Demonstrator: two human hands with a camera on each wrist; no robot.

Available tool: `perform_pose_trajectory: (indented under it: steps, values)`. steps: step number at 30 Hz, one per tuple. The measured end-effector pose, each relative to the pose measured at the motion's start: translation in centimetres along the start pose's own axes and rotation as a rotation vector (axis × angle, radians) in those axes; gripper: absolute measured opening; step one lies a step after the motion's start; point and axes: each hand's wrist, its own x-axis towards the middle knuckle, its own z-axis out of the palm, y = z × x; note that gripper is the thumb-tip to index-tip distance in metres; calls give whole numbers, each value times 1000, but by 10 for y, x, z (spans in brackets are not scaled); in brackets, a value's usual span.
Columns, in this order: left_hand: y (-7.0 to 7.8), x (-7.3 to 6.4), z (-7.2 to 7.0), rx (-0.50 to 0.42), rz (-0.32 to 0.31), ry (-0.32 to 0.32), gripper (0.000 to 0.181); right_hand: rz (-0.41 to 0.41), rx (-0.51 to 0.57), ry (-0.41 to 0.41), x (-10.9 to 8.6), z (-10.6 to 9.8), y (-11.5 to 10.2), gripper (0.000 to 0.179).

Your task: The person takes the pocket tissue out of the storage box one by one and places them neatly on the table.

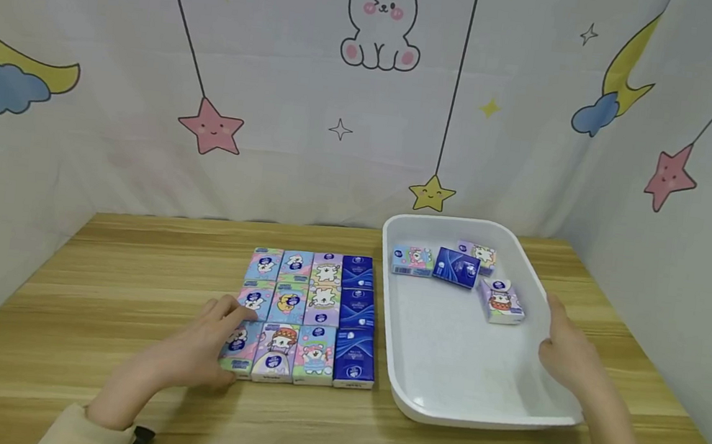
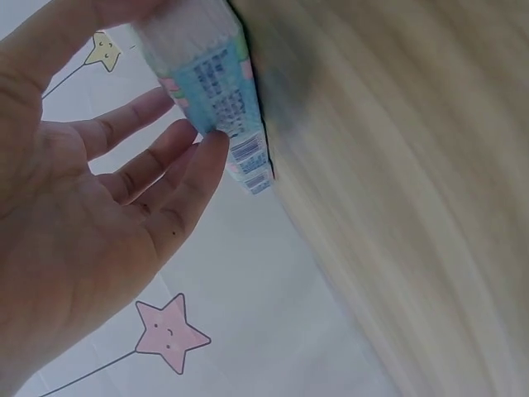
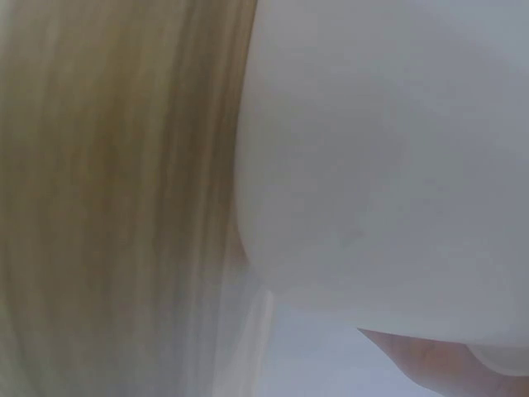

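Observation:
On the left of the wooden table, small tissue packs lie flat in three tight rows. My left hand (image 1: 203,340) is at the near-left pink-and-blue tissue pack (image 1: 240,349), thumb at its near end and index finger over its far end. The left wrist view shows other fingers beside the printed side of a tissue pack (image 2: 219,95). My right hand (image 1: 573,357) holds the right rim of a white plastic tub (image 1: 445,362), thumb on the inner side. Some of its fingers are hidden behind the wall. In the right wrist view, a finger (image 3: 438,360) shows by the tub's rim.
Inside the tub, toward the back, lie several loose packs, among them a dark blue pack (image 1: 457,267) and a purple pack (image 1: 500,301). Dark blue packs (image 1: 356,309) form the row block's right column, close beside the tub. A patterned curtain (image 1: 283,171) hangs behind the table.

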Motion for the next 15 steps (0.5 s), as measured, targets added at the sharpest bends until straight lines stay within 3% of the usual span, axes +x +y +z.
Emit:
perform_pose_trajectory:
  steps: [8,15]
  values:
    - [9,1,-7,60,-5,11,80,-7,-12,12,0,-2,-1,73]
    - [23,6,-12,91,35,38,78,1,-9,7,-1,-2,-2,72]
